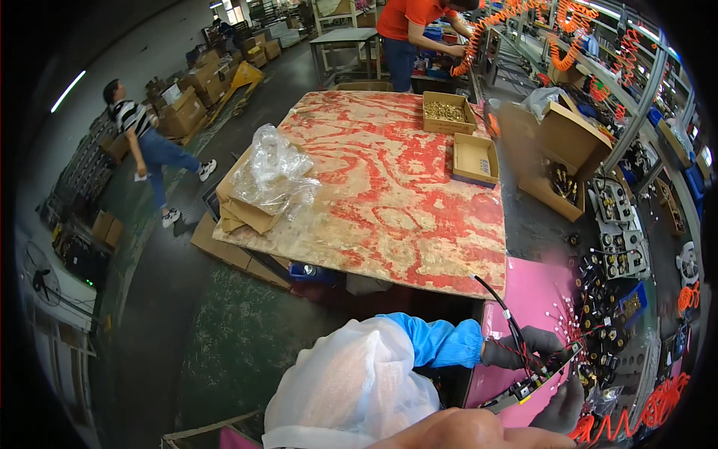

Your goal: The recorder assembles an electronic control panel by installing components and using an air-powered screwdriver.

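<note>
A narrow dark electronic assembly (521,390) with thin red wires and a black cable (495,292) lies tilted above the pink mat (532,288). My left hand (520,349), in a grey glove below a blue sleeve (446,341), closes on its far side among the wires. On the near side my right hand (562,408), also gloved in grey, has its fingers against the assembly; the grip is partly hidden. Right beside my hands, many small black round parts (598,318) with wires and white ends crowd the mat.
A worn red-painted wooden table (381,194) stands ahead, bearing plastic-topped cardboard (262,187), a box of brass-coloured parts (446,112) and an open box (476,159). Orange coiled hoses (568,45) hang at right. A person in orange (410,30) works beyond; another (157,146) walks at left.
</note>
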The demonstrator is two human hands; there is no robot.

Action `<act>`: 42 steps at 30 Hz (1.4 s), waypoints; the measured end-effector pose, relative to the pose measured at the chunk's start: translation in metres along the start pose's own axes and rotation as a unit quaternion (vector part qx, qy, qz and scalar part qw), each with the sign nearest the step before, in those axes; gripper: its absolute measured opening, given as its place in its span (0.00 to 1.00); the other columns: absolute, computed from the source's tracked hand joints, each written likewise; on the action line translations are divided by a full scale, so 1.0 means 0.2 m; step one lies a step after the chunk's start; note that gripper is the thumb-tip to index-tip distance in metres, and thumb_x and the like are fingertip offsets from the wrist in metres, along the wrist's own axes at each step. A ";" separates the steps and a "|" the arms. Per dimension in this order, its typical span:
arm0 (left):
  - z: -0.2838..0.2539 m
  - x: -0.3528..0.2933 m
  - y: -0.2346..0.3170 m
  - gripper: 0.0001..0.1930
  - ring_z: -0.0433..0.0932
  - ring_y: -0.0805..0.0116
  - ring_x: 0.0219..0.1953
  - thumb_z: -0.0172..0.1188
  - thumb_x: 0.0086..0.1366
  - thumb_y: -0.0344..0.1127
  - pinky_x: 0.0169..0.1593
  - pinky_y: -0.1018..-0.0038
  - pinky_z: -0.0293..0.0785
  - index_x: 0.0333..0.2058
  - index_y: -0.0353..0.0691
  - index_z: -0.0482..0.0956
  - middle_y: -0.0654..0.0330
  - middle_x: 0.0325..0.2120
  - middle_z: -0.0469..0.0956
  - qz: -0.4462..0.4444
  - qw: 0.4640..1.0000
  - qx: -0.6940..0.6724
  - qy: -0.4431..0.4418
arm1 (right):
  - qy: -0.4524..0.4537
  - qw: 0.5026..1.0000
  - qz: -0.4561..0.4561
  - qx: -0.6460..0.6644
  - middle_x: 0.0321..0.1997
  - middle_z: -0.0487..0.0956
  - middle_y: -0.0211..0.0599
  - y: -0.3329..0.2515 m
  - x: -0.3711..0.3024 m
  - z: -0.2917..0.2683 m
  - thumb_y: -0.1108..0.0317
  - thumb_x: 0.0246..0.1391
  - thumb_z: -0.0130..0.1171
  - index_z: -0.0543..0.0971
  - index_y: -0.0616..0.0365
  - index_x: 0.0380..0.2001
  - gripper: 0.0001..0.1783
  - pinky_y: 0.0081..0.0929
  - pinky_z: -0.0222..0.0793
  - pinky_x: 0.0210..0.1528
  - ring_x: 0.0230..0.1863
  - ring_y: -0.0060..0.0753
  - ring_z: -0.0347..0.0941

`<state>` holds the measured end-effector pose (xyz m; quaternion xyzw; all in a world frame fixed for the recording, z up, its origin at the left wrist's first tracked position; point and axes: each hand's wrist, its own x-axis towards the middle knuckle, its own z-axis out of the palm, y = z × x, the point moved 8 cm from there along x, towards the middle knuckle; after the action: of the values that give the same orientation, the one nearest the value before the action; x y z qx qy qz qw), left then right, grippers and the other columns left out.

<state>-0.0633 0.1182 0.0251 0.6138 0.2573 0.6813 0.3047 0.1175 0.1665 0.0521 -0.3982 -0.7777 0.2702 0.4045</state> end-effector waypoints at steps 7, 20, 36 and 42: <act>-0.02 -0.01 0.00 0.16 0.78 0.68 0.39 0.66 0.57 0.31 0.43 0.70 0.75 0.45 0.35 0.77 0.58 0.36 0.78 -0.006 1.000 0.004 0.003 | -0.022 0.999 0.036 0.000 0.49 0.77 0.40 -0.11 0.00 0.08 0.74 0.62 0.48 0.72 0.66 0.53 0.17 0.22 0.68 0.50 0.49 0.27 0.73; -0.02 -0.01 -0.01 0.16 0.78 0.68 0.39 0.66 0.56 0.31 0.44 0.70 0.75 0.44 0.35 0.78 0.58 0.36 0.78 -0.015 1.000 -0.001 -0.003 | 0.043 0.998 0.039 0.038 0.43 0.78 0.48 -0.13 -0.04 0.13 0.74 0.58 0.52 0.76 0.64 0.47 0.14 0.35 0.69 0.43 0.43 0.42 0.74; -0.02 0.05 0.02 0.16 0.78 0.68 0.40 0.68 0.55 0.31 0.44 0.70 0.74 0.43 0.35 0.79 0.57 0.36 0.78 -0.017 1.000 0.000 -0.019 | -0.207 0.958 -0.196 0.007 0.34 0.75 0.29 -0.29 0.16 0.11 0.71 0.55 0.58 0.78 0.63 0.43 0.12 0.20 0.65 0.37 0.33 0.22 0.68; -0.03 0.06 -0.02 0.18 0.78 0.68 0.39 0.69 0.53 0.31 0.44 0.71 0.74 0.43 0.35 0.79 0.58 0.36 0.79 -0.048 0.998 -0.030 -0.019 | -0.210 0.971 -0.101 0.051 0.33 0.75 0.34 -0.18 0.17 0.15 0.78 0.49 0.59 0.77 0.61 0.39 0.11 0.27 0.67 0.41 0.37 0.30 0.72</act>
<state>-0.0701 0.1296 0.0306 0.6038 0.2604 0.6616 0.3603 0.0658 0.1735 0.0779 -0.2310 -0.8664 0.3449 0.2774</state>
